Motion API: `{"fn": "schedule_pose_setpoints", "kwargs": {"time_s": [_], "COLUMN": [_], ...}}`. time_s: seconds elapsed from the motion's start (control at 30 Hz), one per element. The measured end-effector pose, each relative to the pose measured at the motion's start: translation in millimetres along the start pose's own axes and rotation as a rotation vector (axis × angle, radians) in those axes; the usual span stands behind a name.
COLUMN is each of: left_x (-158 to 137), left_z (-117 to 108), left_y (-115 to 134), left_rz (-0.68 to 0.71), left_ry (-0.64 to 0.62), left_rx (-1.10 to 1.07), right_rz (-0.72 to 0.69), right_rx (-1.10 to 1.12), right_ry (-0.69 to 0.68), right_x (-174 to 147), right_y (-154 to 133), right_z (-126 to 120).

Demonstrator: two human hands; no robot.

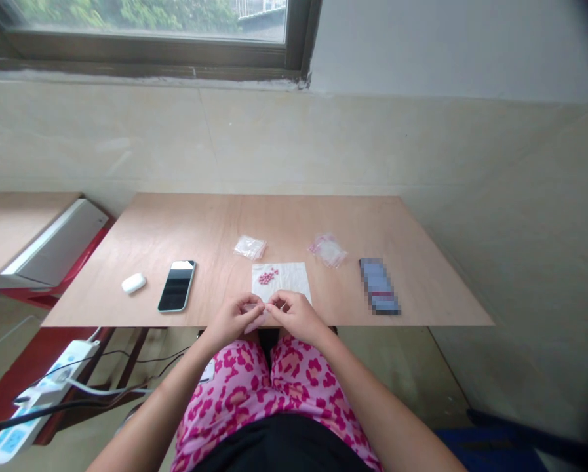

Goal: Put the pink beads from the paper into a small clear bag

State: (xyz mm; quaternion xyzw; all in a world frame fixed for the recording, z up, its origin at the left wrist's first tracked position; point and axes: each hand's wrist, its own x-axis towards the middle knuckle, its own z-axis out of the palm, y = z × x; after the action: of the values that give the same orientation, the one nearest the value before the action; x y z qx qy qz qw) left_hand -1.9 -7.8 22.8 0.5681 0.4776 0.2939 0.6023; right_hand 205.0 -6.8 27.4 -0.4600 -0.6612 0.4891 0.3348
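At the table's front edge, my left hand (235, 317) and my right hand (296, 316) meet with thumbs and fingers pinched. Between them is a small clear plastic bag (257, 321), which hangs down partly hidden by the fingers. Both hands seem to grip its upper edge. Just beyond the hands lies a white tissue (294, 274), flat on the table. A cluster of small red-pink beads (267, 277) sits on the tissue's left half.
Behind the tissue lie two piles of clear plastic bags, a left pile (250, 247) and a right pile (329, 250). A phone (177, 286) and white earbud case (134, 283) are left, another phone (379, 286) right. A power strip (42, 400) with cables is lower left.
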Motion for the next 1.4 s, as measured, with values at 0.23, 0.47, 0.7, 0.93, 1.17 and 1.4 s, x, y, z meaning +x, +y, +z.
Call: {"fn": "schedule_pose_setpoints", "kwargs": {"time_s": [0.23,0.47,0.7,0.93,1.17,1.4], "left_x": [3,5,6,5,4,-1], "left_z": [-6,-11,-17,-20,-20,-14], "left_y": [3,11,7,7,14,6], "left_rz": [-0.006,0.021,0.036,0.035,0.014,0.066], "left_ry": [-0.037,0.023,0.077,0.117,0.134,0.072], "left_rx": [-0.042,-0.026,-0.08,-0.124,-0.18,-0.195], "right_rz": [0.034,0.074,0.093,0.096,0.118,0.198], "right_rx": [0.004,0.044,0.1,0.123,0.153,0.154], "right_ry": [0.032,0.061,0.087,0.117,0.109,-0.254], "right_x": [-3,2,2,0,0,-7], "right_y": [-3,-8,-3,1,-1,-9], "right_z": [-2,-3,-6,-10,-10,-13]}}
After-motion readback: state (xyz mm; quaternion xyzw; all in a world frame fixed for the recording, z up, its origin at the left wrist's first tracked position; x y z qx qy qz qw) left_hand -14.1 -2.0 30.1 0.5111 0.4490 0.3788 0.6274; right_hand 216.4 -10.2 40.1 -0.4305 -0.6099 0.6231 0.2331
